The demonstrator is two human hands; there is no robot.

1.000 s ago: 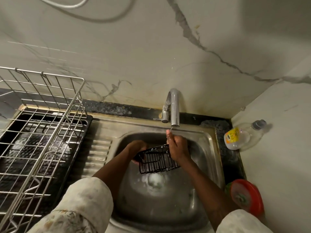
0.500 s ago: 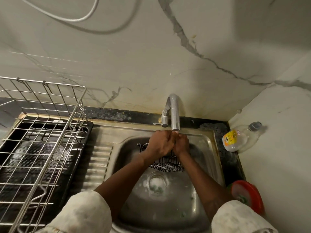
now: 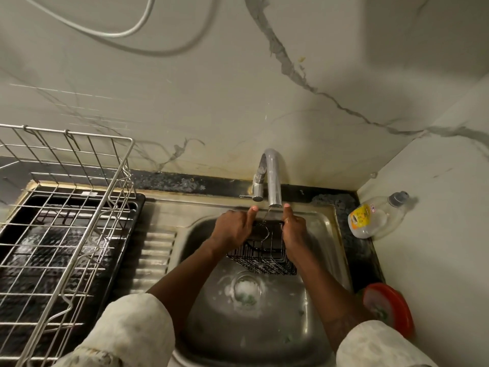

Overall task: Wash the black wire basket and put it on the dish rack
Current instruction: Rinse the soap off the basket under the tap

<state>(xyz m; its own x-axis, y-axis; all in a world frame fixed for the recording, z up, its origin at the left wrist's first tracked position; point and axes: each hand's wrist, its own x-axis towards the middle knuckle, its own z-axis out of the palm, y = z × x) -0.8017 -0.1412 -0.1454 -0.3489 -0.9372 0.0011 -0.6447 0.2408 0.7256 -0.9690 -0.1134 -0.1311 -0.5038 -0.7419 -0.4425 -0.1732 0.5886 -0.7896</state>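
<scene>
The wire rack (image 3: 60,229) stands on a black tray (image 3: 139,207) just left of the sink (image 3: 277,332). Two arms in pale sleeves reach from the sink's near edge over its bowl. The basket (image 3: 264,258) is held between the hands over the far half of the sink, above its floor, and is not yet on the rack. A clear bottle (image 3: 375,218) lies on its side at the sink's far right corner. A red disc (image 3: 389,308) sits just right of the sink, nearer. The tap (image 3: 274,178) rises behind the sink's far edge, and a thin stream falls from it onto the basket's far end. The left hand (image 3: 232,230) grips the basket's left side, with one finger straight up towards the tap. The right hand (image 3: 293,230) grips the basket's right side, thumb straight up. The drain (image 3: 246,290) at the sink's middle holds foam.
</scene>
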